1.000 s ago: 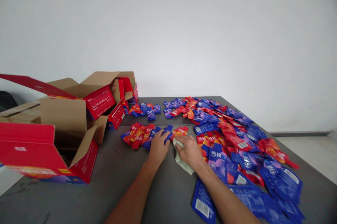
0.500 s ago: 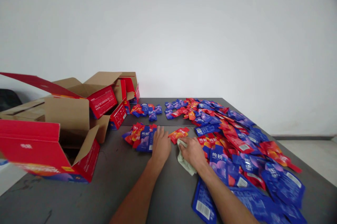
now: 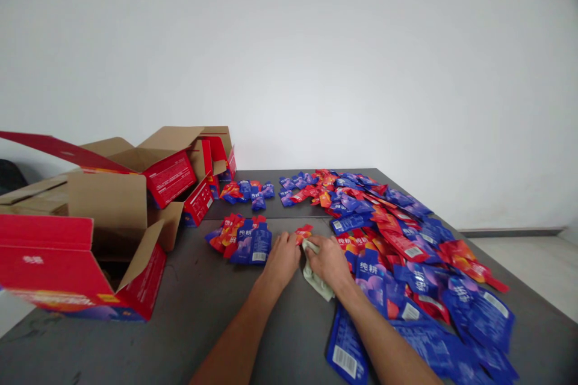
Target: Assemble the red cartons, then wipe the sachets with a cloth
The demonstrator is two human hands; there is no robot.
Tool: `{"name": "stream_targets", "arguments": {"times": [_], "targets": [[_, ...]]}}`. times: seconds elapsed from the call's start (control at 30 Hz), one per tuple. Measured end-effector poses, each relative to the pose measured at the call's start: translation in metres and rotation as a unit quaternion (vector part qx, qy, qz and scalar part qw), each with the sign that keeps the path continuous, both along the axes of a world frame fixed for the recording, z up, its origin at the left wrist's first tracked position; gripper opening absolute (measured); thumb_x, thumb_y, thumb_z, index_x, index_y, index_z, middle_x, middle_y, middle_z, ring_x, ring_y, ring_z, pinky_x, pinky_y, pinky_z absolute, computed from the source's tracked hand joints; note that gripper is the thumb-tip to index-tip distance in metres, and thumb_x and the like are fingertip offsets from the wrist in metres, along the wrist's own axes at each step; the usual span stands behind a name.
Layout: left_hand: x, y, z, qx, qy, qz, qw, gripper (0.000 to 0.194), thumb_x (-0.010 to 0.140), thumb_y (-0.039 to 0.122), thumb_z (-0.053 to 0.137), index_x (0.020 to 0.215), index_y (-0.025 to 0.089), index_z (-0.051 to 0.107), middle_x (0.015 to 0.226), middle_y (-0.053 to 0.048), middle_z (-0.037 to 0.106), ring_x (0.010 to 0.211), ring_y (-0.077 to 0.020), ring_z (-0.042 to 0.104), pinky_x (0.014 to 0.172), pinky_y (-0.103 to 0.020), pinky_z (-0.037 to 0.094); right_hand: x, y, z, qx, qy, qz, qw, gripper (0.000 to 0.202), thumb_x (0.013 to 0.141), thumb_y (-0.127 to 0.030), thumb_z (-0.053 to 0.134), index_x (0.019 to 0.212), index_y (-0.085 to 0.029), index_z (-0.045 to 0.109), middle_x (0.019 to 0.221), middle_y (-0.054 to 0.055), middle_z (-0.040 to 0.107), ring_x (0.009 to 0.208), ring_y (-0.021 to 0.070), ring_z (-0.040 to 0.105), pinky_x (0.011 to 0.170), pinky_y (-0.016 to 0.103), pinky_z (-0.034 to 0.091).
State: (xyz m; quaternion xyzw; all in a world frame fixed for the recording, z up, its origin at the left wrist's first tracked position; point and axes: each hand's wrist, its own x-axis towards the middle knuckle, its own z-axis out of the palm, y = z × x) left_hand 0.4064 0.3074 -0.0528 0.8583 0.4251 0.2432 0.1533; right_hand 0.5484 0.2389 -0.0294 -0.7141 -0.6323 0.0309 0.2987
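My left hand [image 3: 283, 258] is closed over the near left end of a small red pouch [image 3: 303, 232] at the middle of the dark table. My right hand [image 3: 329, 259] holds a pale green cloth [image 3: 317, 282], which hangs down onto the tabletop beside the same pouch. Left of my left hand lies a small pile with a blue pouch [image 3: 261, 244] on its near side and red pouches [image 3: 228, 231] behind. A large heap of blue and red pouches [image 3: 372, 273] spreads along the right, partly under my right forearm.
Open red cardboard boxes [image 3: 49, 258] with raised brown flaps line the left side. Farther back on the table [image 3: 180, 325] lie two small groups of pouches [image 3: 248, 191]. A white wall [image 3: 289, 59] rises behind.
My left hand has moved right, off the blue pouch in the left pile and onto the red pouch. The blue pouch now shows fully. My right hand still holds the cloth.
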Motion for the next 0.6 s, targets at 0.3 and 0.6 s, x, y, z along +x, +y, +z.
{"name": "stream_targets", "arguments": {"times": [0.3,0.6], "targets": [[-0.010,0.013,0.000,-0.196,-0.326,0.013,0.925,0.025,0.088,0.025,0.047,0.093,0.017,0.070,0.093,-0.009,0.071,0.090,-0.0226,0.064,0.084,-0.034,0.047,-0.015,-0.001,0.004,0.067,0.034,0.113,0.991,0.025,0.088,-0.018,0.058,0.107,-0.028,0.071,0.115,0.002,0.073,0.109,0.0194,0.063,0.098,0.036,0.036],[-0.011,-0.003,0.017,-0.446,-0.521,-0.109,0.719,0.066,0.059,0.007,0.062,0.124,0.019,0.062,0.115,-0.012,0.071,0.087,-0.0219,0.069,0.071,-0.030,0.053,-0.028,-0.006,0.011,0.093,0.030,0.166,0.981,0.031,0.087,-0.012,0.058,0.109,-0.029,0.071,0.119,0.001,0.071,0.106,0.0183,0.062,0.094,0.034,0.039]]}}
